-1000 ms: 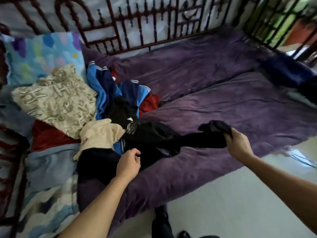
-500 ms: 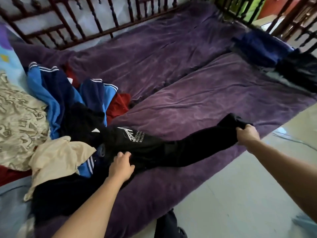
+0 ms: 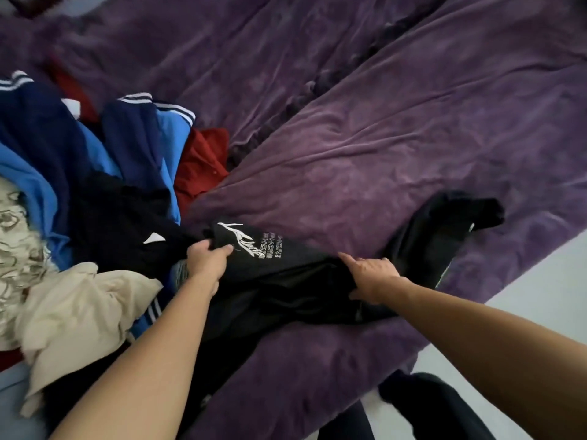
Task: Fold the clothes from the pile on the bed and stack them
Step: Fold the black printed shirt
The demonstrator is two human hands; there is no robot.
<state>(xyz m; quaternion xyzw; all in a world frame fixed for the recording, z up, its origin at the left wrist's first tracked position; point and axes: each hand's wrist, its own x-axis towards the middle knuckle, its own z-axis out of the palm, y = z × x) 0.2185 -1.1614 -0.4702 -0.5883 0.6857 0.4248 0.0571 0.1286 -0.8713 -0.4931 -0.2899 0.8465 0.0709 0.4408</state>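
Along the bed's near edge, black garment [image 3: 295, 276] lies stretched on purple blanket [image 3: 381, 138]. Left hand [image 3: 206, 262] grips it beside the white print; right hand [image 3: 371, 274] rests flat on its middle, fingers straight. Pile [image 3: 136, 138] of blue, red, beige clothes at left edge.

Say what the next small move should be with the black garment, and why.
Probably drag the black garment rightward, clear of the pile, onto the purple blanket. The left hand grips it by the white print, the right hand rests flat on it, and one end lies bunched against the pile.
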